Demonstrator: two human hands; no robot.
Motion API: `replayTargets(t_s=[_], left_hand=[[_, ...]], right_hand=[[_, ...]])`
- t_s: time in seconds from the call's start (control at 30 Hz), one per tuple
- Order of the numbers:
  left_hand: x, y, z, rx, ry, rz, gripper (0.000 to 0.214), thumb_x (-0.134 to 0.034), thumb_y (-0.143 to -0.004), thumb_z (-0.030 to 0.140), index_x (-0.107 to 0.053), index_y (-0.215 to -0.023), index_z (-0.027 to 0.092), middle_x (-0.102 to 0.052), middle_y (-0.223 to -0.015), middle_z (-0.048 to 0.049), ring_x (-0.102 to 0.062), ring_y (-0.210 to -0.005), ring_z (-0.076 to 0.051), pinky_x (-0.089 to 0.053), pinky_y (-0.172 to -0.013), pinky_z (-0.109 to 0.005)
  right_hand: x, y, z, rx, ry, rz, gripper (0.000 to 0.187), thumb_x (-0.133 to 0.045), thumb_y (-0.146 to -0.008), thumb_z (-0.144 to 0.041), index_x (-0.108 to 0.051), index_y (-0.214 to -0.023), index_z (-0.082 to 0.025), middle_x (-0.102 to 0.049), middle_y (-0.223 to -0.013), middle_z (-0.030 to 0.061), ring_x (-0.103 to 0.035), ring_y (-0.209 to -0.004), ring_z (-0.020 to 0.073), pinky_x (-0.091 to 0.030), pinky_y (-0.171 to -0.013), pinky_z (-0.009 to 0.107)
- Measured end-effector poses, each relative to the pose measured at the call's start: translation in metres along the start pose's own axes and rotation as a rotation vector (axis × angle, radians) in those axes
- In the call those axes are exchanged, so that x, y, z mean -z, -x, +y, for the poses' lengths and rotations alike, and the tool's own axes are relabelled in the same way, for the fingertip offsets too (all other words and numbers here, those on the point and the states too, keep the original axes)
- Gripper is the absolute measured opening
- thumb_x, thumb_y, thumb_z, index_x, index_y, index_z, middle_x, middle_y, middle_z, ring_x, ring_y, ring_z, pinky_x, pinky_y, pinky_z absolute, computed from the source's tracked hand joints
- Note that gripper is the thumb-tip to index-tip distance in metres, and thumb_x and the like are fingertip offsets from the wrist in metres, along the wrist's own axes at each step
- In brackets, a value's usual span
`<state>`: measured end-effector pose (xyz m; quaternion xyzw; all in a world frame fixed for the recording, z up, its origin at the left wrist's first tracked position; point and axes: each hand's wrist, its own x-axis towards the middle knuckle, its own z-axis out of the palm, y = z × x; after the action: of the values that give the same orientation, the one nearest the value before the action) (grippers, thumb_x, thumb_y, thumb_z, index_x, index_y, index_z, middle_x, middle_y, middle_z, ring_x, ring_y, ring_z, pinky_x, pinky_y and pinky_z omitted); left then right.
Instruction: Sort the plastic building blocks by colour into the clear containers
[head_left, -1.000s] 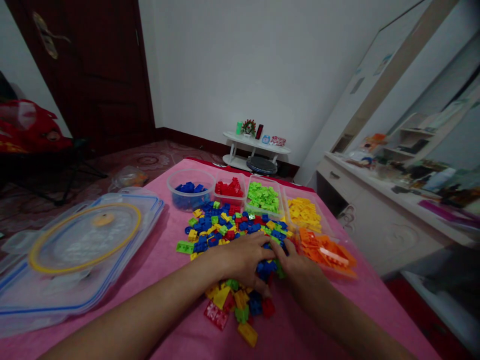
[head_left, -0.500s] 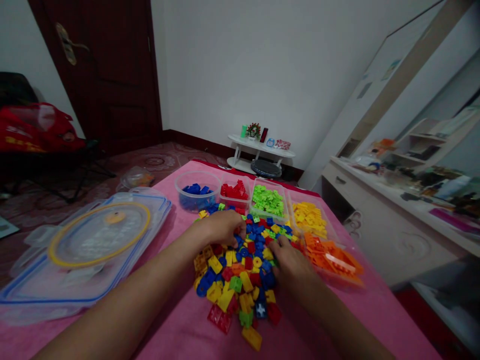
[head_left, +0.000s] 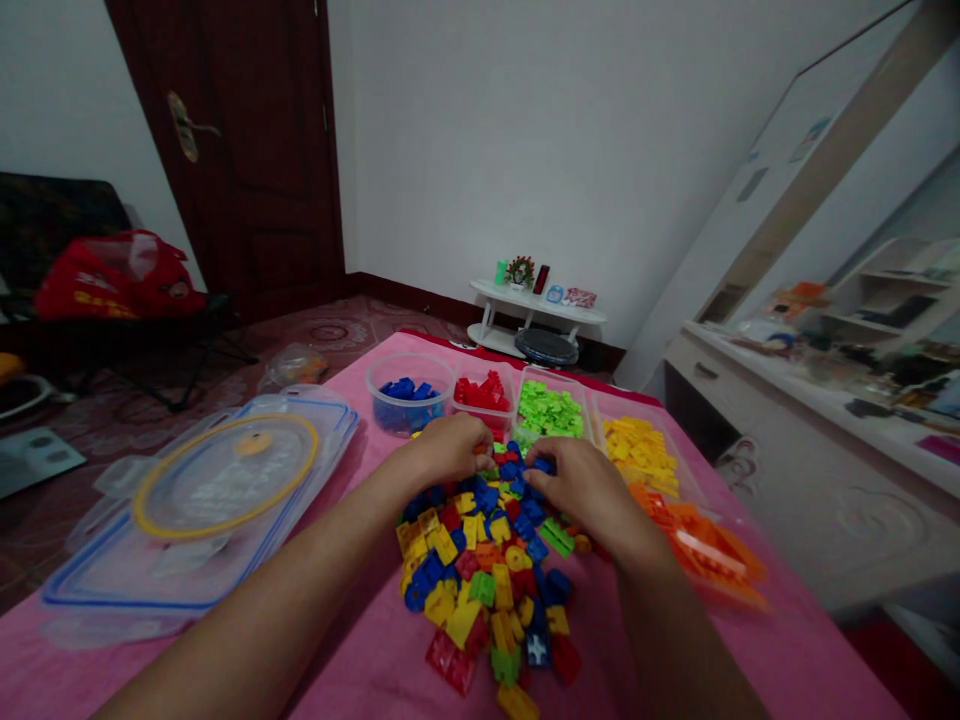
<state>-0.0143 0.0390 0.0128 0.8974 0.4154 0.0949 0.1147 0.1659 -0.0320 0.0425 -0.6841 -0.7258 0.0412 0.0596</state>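
Observation:
A heap of mixed plastic building bricks in yellow, blue, red, green and orange lies on the pink cloth. At the heap's far left side is my left hand, fingers curled down and closed; what they hold is hidden. My right hand is over the far right part of the heap, thumb and forefinger closed around a blue brick. Just beyond the hands stand clear containers: a round tub with blue bricks, and boxes with red bricks, green bricks and yellow bricks.
Orange bricks fill another clear box at the right. Clear lids, one round with a yellow rim, lie stacked on the left. A low white shelf stands by the far wall, and a white cabinet is on the right.
My right hand has moved up to the heap's far side, and a blue brick now shows between its fingers. My left hand stays curled at the far left of the heap. The view has shifted slightly.

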Motion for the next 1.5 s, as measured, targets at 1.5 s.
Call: replayTargets(t_s=[1.5], left_hand=[[-0.024, -0.012, 0.031, 0.373, 1.943, -0.418, 0.034, -0.052, -0.082, 0.047, -0.053, -0.096, 0.017, -0.061, -0.072, -0.0012, -0.066, -0.061, -0.016, -0.051, -0.047, -0.022]], right_hand=[[-0.011, 0.007, -0.001, 0.154, -0.535, 0.430, 0.036, -0.061, -0.076, -0.028, -0.063, -0.112, -0.022, -0.067, -0.099, 0.0049, -0.060, -0.081, 0.0170, -0.046, -0.074, 0.030]])
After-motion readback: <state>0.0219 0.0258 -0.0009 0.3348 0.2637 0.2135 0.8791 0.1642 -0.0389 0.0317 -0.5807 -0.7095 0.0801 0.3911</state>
